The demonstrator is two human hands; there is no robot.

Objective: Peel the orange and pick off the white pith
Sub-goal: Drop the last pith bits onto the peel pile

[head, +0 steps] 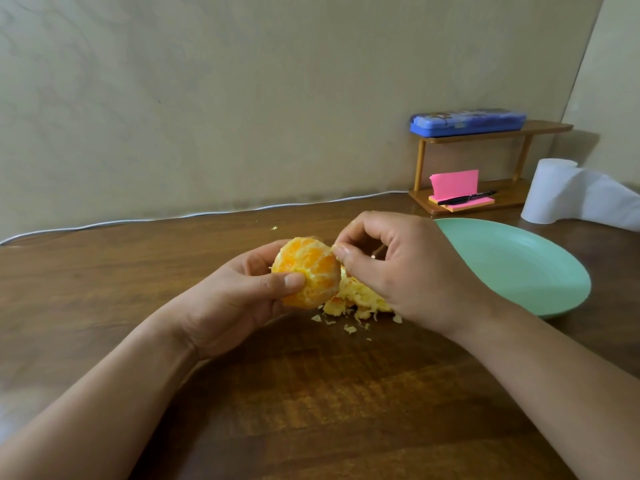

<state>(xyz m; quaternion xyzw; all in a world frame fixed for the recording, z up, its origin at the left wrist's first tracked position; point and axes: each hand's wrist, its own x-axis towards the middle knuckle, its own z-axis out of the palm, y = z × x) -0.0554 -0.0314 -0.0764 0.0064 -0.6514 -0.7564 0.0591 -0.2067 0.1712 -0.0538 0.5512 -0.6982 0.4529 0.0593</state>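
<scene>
1. Spreading across the whole lower view, the brown wooden bench (311, 410) carried everything, and both bare forearms reached in over it
2. A pale green plate (512, 265) lay on the right side of the bench, just beside the right wrist, which hid part of its near rim
3. A white paper roll (550, 192) stood behind the plate at the far right, with a loose sheet trailing off to the right
4. A small wooden rack (547, 128) stood against the wall, with a blue pencil case (467, 123) on its top shelf, and pink sticky notes (453, 183) and a black pen (467, 198) on its lower one
5. The left grip (235, 299) was curled round the orange (308, 271), thumb pressed on its front, holding it above the middle of the bench
6. The right grip (408, 268) pinched a pale bit of pith (335, 247) between thumb and forefinger at the orange's upper right edge
7. The orange was fully peeled, its segments bare and laced with white
8. A peel pile (360, 296) lay on the bench under the right grip, with small scraps scattered in front of it
9. A thin white cable (138, 221) ran along the foot of the wall
</scene>
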